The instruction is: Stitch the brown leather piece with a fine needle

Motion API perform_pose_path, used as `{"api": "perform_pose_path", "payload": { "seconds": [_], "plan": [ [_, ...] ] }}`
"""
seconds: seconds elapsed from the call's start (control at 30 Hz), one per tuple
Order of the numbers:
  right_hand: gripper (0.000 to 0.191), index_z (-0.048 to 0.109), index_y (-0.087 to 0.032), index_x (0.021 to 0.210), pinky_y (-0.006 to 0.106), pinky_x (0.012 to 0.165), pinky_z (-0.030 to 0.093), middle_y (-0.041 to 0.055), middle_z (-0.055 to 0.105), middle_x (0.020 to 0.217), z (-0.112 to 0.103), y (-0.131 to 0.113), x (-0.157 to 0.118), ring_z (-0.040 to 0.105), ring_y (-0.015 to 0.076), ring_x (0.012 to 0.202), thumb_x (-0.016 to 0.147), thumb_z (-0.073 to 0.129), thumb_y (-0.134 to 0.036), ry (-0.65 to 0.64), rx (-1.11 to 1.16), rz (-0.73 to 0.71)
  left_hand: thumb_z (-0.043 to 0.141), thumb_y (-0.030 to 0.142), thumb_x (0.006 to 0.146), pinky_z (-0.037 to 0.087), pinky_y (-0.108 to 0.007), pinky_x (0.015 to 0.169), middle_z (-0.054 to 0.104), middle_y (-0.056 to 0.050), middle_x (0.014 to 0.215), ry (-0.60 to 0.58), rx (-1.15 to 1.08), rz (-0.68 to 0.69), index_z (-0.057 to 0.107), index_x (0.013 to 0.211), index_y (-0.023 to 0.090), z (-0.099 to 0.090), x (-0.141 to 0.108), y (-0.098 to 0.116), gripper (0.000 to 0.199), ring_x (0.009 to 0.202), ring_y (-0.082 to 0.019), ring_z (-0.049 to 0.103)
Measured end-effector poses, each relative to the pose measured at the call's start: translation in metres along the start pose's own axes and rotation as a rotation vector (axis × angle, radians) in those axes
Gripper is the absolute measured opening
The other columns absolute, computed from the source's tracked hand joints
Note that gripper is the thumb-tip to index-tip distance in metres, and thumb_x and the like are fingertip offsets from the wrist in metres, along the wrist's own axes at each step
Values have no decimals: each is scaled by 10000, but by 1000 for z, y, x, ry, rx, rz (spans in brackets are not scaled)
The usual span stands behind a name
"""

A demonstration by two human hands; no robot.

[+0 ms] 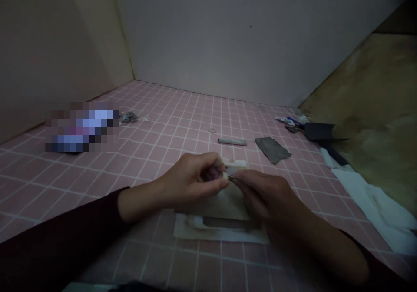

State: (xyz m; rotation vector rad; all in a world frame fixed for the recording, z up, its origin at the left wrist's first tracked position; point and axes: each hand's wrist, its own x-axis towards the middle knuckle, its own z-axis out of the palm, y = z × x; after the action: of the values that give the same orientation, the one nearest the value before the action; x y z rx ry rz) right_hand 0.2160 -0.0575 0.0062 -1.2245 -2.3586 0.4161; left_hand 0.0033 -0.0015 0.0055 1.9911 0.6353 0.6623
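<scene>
My left hand (202,177) is curled, thumb and fingertips pinched together over the work sheets. A small pale piece (225,175) shows at its fingertips; its exact kind is unclear. My right hand (267,190) closes on a thin dark tool (231,177), whose tip meets or nearly meets the pale piece. Most of the tool is hidden by the fingers. Beneath both hands lies a brownish-grey sheet (221,205) on a folded white cloth or paper (221,236), with another grey strip (224,222) showing between them.
Beyond my hands lie a small pale ring (212,130), a slim grey cylinder (232,141) and a rough dark-grey sheet (273,149). A black dustpan-like object (319,132) and white paper (371,196) are at right. Several metal rings (129,117) sit left near a blurred-out object (87,129).
</scene>
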Motion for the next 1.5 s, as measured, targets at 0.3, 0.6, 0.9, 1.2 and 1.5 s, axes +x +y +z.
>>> {"api": "perform_pose_path", "payload": {
  "seconds": [0.3, 0.6, 0.9, 1.2, 1.5],
  "plan": [
    [258, 485, -176, 706, 208, 548, 322, -45, 461, 597, -9, -6, 4, 436, 82, 543, 954, 425, -211, -150, 160, 72, 609, 224, 847, 430, -224, 687, 574, -2, 844, -33, -137, 44, 581, 946, 158, 0, 1, -6, 121, 764, -111, 549],
    [155, 527, -151, 790, 244, 564, 335, 23, 532, 682, -1, 1, -1, 505, 132, 603, 879, 401, -166, -34, -108, 19, 654, 136, 813, 471, -204, 697, 631, -2, 825, -107, -773, -268, 535, 949, 157, 8, 2, -10, 182, 739, -91, 617],
    [131, 504, -177, 838, 266, 520, 270, 11, 537, 693, 1, -1, -5, 474, 140, 584, 812, 397, -106, -8, -312, -23, 661, 134, 807, 492, -210, 717, 650, 6, 797, -62, -796, -357, 559, 907, 166, 9, 4, -9, 147, 731, -95, 632],
    [119, 527, -177, 847, 288, 500, 243, 12, 549, 705, 0, -7, -5, 504, 147, 606, 877, 422, -131, 49, -416, -63, 662, 167, 810, 491, -223, 752, 656, -11, 835, -87, -768, -386, 601, 979, 164, 7, 3, -7, 180, 770, -109, 642],
    [127, 540, -167, 866, 274, 493, 225, 13, 553, 713, -1, -8, -6, 464, 128, 570, 825, 445, -93, 9, -334, -13, 674, 211, 803, 472, -203, 629, 605, 0, 800, -44, -584, -315, 576, 950, 179, 7, 0, -6, 179, 707, -106, 590]
  ]
}}
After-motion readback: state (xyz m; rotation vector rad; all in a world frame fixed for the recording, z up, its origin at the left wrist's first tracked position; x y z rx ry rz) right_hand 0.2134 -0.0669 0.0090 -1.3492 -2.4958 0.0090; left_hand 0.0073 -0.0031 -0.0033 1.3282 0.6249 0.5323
